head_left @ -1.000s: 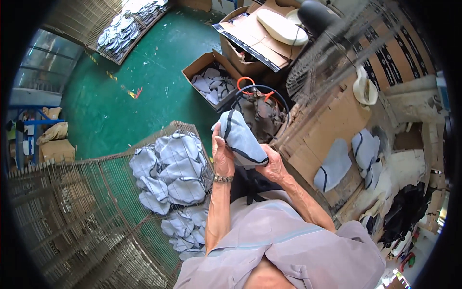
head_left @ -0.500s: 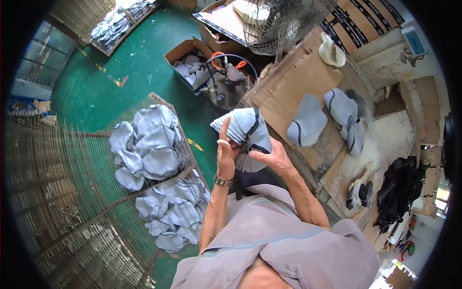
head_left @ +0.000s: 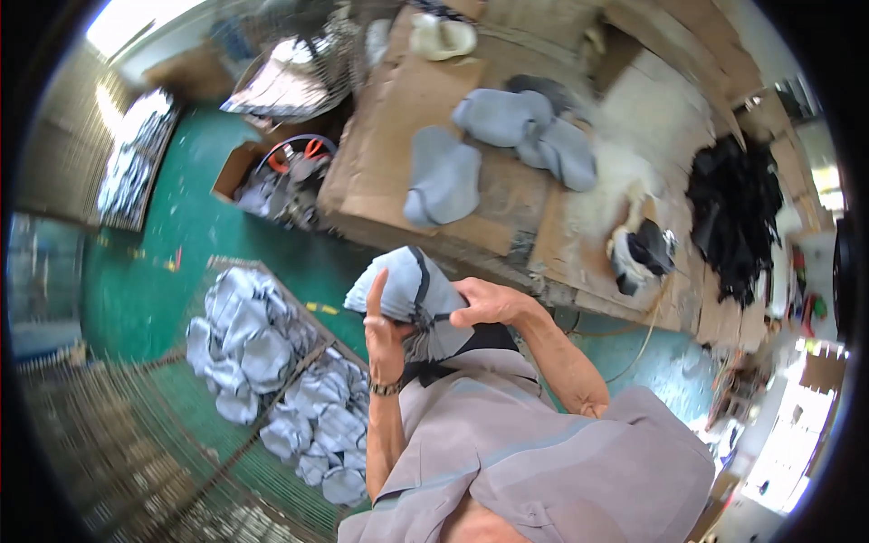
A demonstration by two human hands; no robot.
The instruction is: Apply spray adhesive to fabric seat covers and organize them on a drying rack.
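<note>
Both my hands hold a fanned stack of light grey, sole-shaped fabric pieces point(head_left: 398, 277) in front of my body, a dark band running across it. My left hand point(head_left: 386, 344) is closed around the left side, its index finger pointing up along the edges. The right hand point(head_left: 493, 303) grips the right side with its thumb on the near face; the stack hides its other fingers. Beyond the stack, a single grey sole-shaped piece point(head_left: 444, 176) lies on the cardboard-covered bench point(head_left: 362, 167), with more grey pieces point(head_left: 507, 118) overlapping beside it.
To the left, a wire rack point(head_left: 163, 407) bears heaps of grey pieces point(head_left: 249, 335). On the bench are a white foot-shaped form point(head_left: 442, 38), a white and black item point(head_left: 641, 249) and a black heap point(head_left: 738, 213). A box of scraps point(head_left: 237, 172) stands on the green floor.
The view has turned toward the right, so the bench shows nearer the middle and the rack lower left. Both hands keep hold of the stack, with little change in grip.
</note>
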